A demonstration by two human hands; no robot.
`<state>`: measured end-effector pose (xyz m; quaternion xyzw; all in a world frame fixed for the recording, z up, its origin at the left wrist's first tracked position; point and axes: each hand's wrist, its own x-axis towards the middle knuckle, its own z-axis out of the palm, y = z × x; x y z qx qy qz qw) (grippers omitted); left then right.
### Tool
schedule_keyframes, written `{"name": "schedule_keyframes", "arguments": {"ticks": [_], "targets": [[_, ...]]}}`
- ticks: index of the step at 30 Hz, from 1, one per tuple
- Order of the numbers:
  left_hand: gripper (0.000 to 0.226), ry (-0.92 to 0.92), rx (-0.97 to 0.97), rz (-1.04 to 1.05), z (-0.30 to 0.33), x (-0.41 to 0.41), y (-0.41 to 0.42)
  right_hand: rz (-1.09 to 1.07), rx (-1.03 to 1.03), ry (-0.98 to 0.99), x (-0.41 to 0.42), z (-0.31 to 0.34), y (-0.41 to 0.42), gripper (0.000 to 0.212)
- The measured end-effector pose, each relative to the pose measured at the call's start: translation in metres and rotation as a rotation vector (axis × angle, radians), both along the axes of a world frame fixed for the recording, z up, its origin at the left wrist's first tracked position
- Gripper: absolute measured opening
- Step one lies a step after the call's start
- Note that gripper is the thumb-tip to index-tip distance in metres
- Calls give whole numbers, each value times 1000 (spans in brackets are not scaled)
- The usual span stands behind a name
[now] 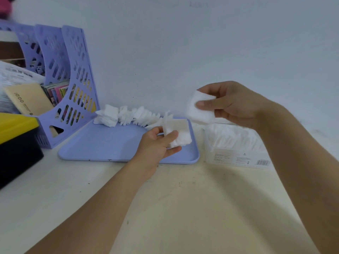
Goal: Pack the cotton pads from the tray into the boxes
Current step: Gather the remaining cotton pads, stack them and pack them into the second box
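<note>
the right hand (pixel 233 103) pinches a stack of white square cotton pads (pixel 200 109) above the clear plastic box (pixel 236 143) near the table's back edge. the left hand (pixel 159 143) grips another stack (pixel 177 132) over the lilac plastic tray (pixel 102 142). both loose stacks could fan apart and spill, since only the fingers (pixel 205 103) clamp them.

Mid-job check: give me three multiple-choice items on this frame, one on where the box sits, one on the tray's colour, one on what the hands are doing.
1. The clear box sits:
A. right of the tray
B. on the tray
C. inside the file rack

2. The tray is:
A. yellow
B. lavender
C. black

3. The hands are:
A. both empty
B. one holding pads
C. each holding pads

Key:
1 A, the box stands on the table beside the tray's right edge.
2 B, matching the file rack.
3 C, the left hand pinches a stack of cotton pads over the tray, and the right hand holds another stack above the box.
</note>
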<state>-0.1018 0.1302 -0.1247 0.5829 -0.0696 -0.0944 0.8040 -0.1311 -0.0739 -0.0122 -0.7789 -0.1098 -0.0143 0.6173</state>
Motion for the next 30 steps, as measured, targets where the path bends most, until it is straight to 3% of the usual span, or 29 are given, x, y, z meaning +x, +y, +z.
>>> {"name": "schedule_keyframes", "arguments": {"ticks": [3, 9, 13, 21, 30], "targets": [[24, -25, 21, -19, 0, -2, 0, 103, -57, -17, 3, -13, 23, 30], [25, -36, 30, -68, 4, -4, 3, 2, -285, -107, 17, -34, 34, 29], [27, 4, -77, -114, 7, -5, 4, 31, -236, -39, 20, -39, 28, 34], [58, -115, -86, -178, 6, -6, 7, 170, -59, 65, 18, -39, 13, 31], [57, -129, -99, -179, 10, -9, 7, 214, 109, 151, 21, -45, 7, 34]]}}
